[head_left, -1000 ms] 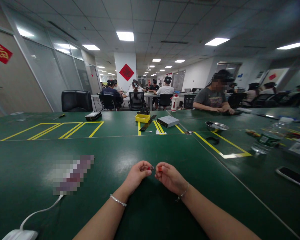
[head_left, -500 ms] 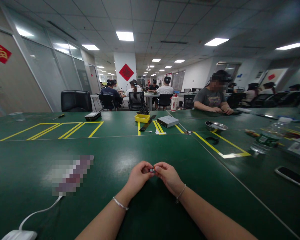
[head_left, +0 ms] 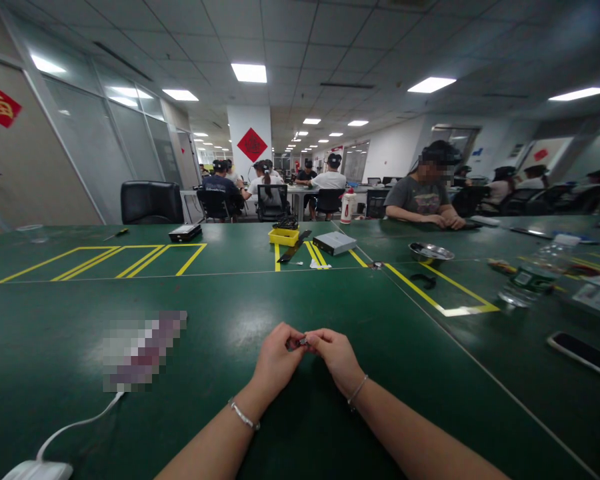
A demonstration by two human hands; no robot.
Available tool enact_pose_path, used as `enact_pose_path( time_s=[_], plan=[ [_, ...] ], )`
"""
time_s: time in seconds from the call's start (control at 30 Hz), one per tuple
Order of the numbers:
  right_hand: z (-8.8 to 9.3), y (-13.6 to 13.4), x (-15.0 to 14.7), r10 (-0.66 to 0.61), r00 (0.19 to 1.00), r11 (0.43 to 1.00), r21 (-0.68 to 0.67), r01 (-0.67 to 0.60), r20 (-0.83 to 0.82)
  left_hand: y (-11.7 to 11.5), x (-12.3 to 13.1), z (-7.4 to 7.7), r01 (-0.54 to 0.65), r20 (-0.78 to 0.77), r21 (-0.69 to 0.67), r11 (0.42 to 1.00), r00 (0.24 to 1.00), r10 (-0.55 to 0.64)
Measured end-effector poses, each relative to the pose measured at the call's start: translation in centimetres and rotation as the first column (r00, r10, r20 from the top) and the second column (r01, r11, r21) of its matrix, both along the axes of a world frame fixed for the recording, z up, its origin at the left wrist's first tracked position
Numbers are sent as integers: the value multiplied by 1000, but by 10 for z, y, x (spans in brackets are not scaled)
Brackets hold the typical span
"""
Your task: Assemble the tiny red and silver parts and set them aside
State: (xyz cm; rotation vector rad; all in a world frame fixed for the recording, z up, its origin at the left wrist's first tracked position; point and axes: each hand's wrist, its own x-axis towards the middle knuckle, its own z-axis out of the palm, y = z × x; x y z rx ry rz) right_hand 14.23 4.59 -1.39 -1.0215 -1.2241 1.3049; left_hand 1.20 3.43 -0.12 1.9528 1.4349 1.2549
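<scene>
Small metallic piece [head_left: 303, 341], one: sitting between both hands' fingertips, well nearer the wearer than the yellow tray [head_left: 283, 239]; detail too small to tell.
Left hand [head_left: 279, 358]: pinching the piece, fingers closing narrowly.
Right hand [head_left: 337, 358]: pinching the same piece, partly hiding it.
Black strip [head_left: 291, 251]: lying aslant just beside the tray.
Grey box [head_left: 335, 244]: resting right of the tray.
Metal bowl [head_left: 433, 257]: standing well right of the tray.

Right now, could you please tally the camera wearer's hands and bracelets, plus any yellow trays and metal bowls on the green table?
Left hand and right hand: 2
Left bracelet and right bracelet: 2
Yellow tray: 1
Metal bowl: 1
Total: 6
</scene>
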Motion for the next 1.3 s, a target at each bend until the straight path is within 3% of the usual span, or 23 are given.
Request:
enact_pose_path(
  time_s=[0.27, 0.6, 0.83, 0.9, 0.97, 1.0, 1.07, 1.1, 1.13, 1.2, 1.3],
  plan=[
    [9, -14, -10, -18, 997, 997, -75, 12, -75, -7, -1, 6, -78, 11, 59, 995, 997, 78],
    [18, -20, -8, 12, 1000, 1000, -3, -12, -2, -11, 1, 8, -98, 1, 102, 990, 995, 98],
    [29, -5, 3, -1, 1000, 1000, 5, 1, 30, -9, 7, 8, 9, -80, 100, 995, 997, -1],
    [34, 8, 21, -93, 989, 994, 59, 87, 115, -6, 5, 5, 34, -70, 73, 997, 997, -29],
    [38, 25, 51, -303, 914, 950, 162, 267, 270, -2, 2, 0, 35, -52, 28, 999, 998, -33],
    [40, 33, 70, -435, 822, 899, 233, 372, 367, 0, 0, -4, 32, -52, 1, 999, 998, -32],
    [41, 46, 115, -645, 533, 757, 363, 543, 547, 5, -4, -10, 16, -59, -44, 999, 998, -19],
    [41, 49, 140, -683, 394, 703, 409, 581, 615, 8, -5, -12, 7, -65, -56, 998, 998, -11],
    [40, 51, 164, -689, 283, 671, 441, 596, 667, 10, -7, -14, 5, -74, -66, 998, 997, -10],
    [38, 50, 211, -589, 165, 696, 393, 601, 791, 12, -9, -17, 11, -91, -78, 997, 996, -18],
    [30, 41, 266, -451, 89, 687, 282, 669, 888, 11, -8, -16, 45, -121, -66, 997, 991, -53]
  ],
)
